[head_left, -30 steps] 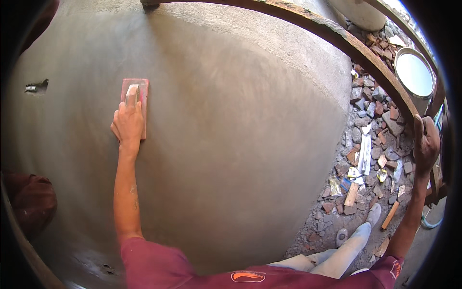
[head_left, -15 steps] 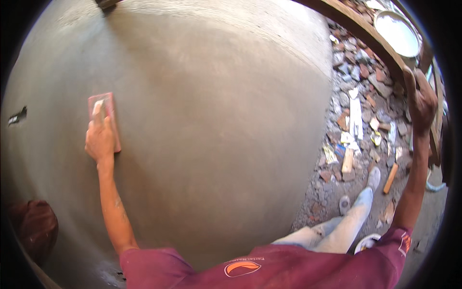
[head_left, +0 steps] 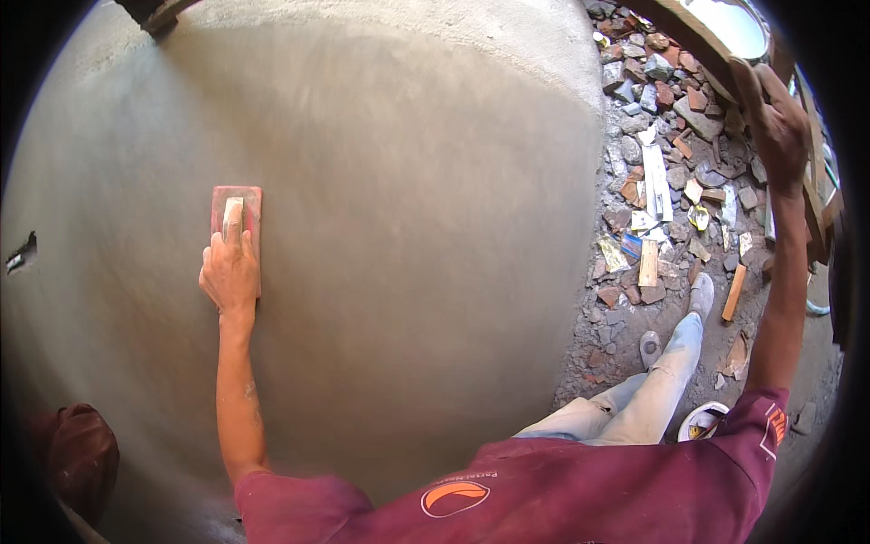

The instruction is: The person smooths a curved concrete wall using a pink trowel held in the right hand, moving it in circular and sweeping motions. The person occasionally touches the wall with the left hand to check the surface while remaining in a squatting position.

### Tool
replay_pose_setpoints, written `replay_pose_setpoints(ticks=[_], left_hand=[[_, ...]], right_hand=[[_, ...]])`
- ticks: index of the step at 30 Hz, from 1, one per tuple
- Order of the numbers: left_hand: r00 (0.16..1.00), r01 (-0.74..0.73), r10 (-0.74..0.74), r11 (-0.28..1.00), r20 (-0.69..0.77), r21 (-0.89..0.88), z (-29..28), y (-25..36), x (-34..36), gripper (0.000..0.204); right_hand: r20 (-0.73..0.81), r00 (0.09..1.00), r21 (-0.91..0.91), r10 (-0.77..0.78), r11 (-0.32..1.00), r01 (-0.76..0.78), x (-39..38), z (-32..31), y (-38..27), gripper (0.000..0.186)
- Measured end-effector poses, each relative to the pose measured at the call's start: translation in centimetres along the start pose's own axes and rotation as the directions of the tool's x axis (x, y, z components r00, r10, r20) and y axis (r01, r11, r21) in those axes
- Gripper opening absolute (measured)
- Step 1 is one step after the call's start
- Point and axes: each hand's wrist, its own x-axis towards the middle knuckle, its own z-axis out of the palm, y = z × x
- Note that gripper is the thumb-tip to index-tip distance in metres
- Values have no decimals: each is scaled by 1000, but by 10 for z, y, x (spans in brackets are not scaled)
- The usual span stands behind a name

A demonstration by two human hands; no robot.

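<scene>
My left hand (head_left: 229, 270) is closed round the handle of a red plastering float (head_left: 252, 204). The float lies flat against a wall of smooth grey plaster (head_left: 408, 227), with its long side nearly upright in the view. Off to the right, my raised right hand (head_left: 778, 127) grips a wooden beam (head_left: 693, 41), fingers hooked over it. Part of that grip is hidden behind the hand.
Broken bricks and stones (head_left: 698, 122) cover the ground on the right, with wood scraps (head_left: 734, 293) among them. A white bucket (head_left: 702, 422) stands near my legs. A pale round basin (head_left: 729, 27) is at the upper right. The wall has a small hole (head_left: 22, 254) at left.
My left hand and the float have shifted right across the plaster, and the float stands straighter. My right hand stays on the beam. The view has shifted slightly.
</scene>
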Motion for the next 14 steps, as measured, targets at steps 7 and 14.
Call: replay_pose_setpoints(ticks=[7, 14], left_hand=[[954, -25, 15, 999, -299, -32, -15, 43, 178, 31], [960, -255, 247, 965, -129, -53, 32, 133, 164, 30]], right_hand=[[44, 965, 131, 260, 956, -264, 19, 1, -20, 28], [136, 910, 303, 392, 858, -415, 22, -11, -18, 31]])
